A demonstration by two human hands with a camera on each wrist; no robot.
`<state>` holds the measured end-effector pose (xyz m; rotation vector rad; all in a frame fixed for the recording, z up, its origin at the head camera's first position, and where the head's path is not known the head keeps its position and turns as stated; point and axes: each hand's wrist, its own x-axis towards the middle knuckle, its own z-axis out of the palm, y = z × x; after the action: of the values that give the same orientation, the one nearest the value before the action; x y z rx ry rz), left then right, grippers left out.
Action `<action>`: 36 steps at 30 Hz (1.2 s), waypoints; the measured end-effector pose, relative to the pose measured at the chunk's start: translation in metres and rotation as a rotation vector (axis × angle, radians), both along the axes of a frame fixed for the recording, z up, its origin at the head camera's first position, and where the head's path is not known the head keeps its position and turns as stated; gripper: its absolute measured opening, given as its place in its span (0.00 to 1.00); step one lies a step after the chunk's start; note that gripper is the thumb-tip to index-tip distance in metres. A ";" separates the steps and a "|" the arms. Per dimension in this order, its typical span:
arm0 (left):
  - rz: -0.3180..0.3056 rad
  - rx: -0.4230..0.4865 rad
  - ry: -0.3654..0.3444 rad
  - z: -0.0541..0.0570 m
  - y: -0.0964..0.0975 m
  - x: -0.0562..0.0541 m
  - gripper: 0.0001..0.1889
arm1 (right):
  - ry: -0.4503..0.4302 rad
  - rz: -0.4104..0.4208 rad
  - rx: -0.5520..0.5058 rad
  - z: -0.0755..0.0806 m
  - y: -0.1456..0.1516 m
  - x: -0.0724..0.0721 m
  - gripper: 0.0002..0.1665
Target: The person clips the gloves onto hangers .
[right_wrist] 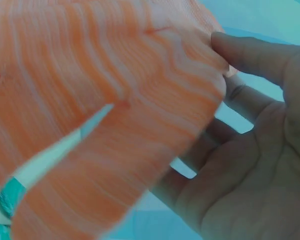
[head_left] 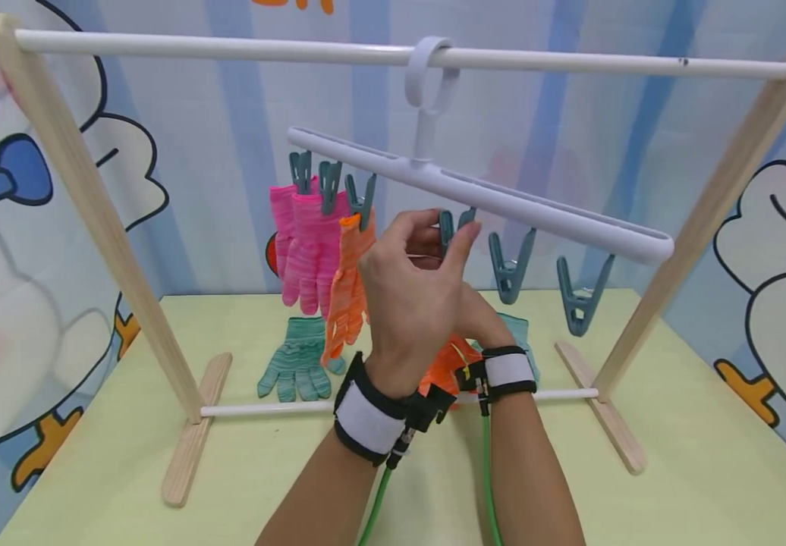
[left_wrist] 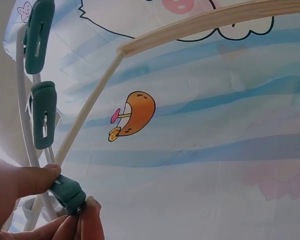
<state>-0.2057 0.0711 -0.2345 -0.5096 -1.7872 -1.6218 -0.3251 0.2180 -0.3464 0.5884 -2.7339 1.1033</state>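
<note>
2 green cables (head_left: 491,478) run up along the bare forearms to black-and-white wristbands (head_left: 369,418), nearest the viewer. just past them, the left hand (head_left: 410,299) grasps a dark green clip (head_left: 446,230), pinching it between thumb and fingers. the right hand (head_left: 478,315), crossed partly behind the left, also has a grip: thumb and fingers pinch the edge of a striped orange glove (right_wrist: 115,145), which hangs slack below the hands (whether its edge sits between the clip's tips, i cannot tell, as the left hand hides that spot).

to the right of the hands, 2 bare clips (head_left: 511,265) dangle from the nearer end of a pale hanger (head_left: 502,193). the hanger slants away to the left, its ring-shaped hook (head_left: 423,72) looped around the white top bar (head_left: 263,49) of a rack. toward its far end, 3 more clips (head_left: 329,186) grip gloves: 2 on pink gloves (head_left: 314,246), 1 on another orange glove (head_left: 350,284), all hanging fingers down.

wooden posts (head_left: 102,216) hold the bar up at either side, standing on a pale yellow table (head_left: 263,485). behind the rack's white lower bar (head_left: 266,409), a teal glove (head_left: 297,360) lies flat, and more teal fabric (head_left: 517,330) peeks out behind the right hand. farthest back hangs a blue-striped backdrop (head_left: 181,152) with cartoon figures.
</note>
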 end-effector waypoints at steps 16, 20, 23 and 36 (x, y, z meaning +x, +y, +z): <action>-0.173 0.020 -0.058 -0.008 -0.024 -0.010 0.20 | -0.123 -0.009 -0.050 -0.025 0.026 -0.022 0.12; -0.229 0.007 -0.102 -0.007 -0.028 -0.015 0.19 | -0.082 0.021 -0.022 -0.023 0.028 -0.026 0.14; -0.268 0.021 -0.117 -0.006 -0.030 -0.019 0.17 | -0.003 0.068 -0.001 -0.029 0.031 -0.040 0.20; -0.293 0.108 -0.167 -0.001 -0.040 -0.023 0.15 | 0.095 0.145 -0.211 0.000 0.017 -0.007 0.16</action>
<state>-0.2289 0.0312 -0.2358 -0.6242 -1.7959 -2.0022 -0.3317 0.2346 -0.3468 0.7936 -2.4862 1.3385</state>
